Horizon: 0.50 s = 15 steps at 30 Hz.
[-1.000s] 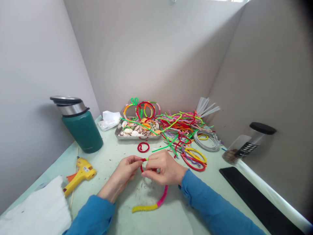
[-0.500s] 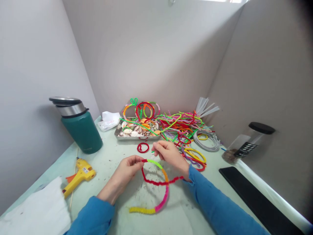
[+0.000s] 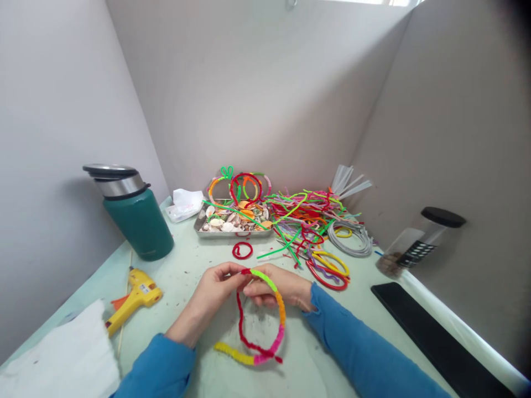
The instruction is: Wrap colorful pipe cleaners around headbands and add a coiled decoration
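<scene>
A curved band (image 3: 280, 309) wrapped in green, orange, pink and yellow pipe cleaners hangs in front of me. My left hand (image 3: 215, 287) pinches its red-wrapped upper end. From that end a loose red pipe cleaner (image 3: 241, 326) droops down and crosses the pink section. My right hand (image 3: 282, 284) is partly behind the band, its fingers curled close to my left fingertips. They appear closed on the red pipe cleaner near the wrap, though the exact contact is partly hidden.
Beyond my hands lie a red coil (image 3: 242, 250), a tray (image 3: 232, 234) of shells, a heap of pipe cleaners (image 3: 307, 207) and red-handled scissors (image 3: 329, 282). At left are a yellow glue gun (image 3: 136, 298) and green bottle (image 3: 139, 224); at right, a jar (image 3: 418, 243) and black strip (image 3: 448, 337).
My right hand has come down and left to the band's red end, beside my left hand. The loose red pipe cleaner has swung from pointing right to hanging downward.
</scene>
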Motion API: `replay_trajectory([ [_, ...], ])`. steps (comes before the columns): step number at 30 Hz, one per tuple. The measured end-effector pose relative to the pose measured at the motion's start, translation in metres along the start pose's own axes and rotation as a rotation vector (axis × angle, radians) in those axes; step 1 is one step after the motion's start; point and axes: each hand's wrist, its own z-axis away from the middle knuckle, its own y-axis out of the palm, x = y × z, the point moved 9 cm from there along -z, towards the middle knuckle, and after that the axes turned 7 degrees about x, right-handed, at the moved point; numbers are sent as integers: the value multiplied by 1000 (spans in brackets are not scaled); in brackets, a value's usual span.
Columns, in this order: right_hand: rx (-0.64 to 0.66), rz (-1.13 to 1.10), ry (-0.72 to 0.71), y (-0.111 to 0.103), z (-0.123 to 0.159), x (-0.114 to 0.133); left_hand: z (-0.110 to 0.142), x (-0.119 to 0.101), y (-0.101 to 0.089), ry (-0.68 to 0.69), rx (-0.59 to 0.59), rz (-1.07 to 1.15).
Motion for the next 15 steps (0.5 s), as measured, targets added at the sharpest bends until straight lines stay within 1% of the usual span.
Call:
replay_trajectory([
  [4,-114,94,-48,-4,0,3,1,-2,6,-4,50,29],
  [8,-102,154,-56,-2,-1,4,2,0,6,-23,48,27],
  [10,-107,150,-65,-2,0,6,1,1,4,-9,48,26],
  [13,-157,128,-102,-8,1,11,0,1,3,18,68,14],
  [15,-175,54,-102,-12,0,8,-1,1,3,26,81,2],
])
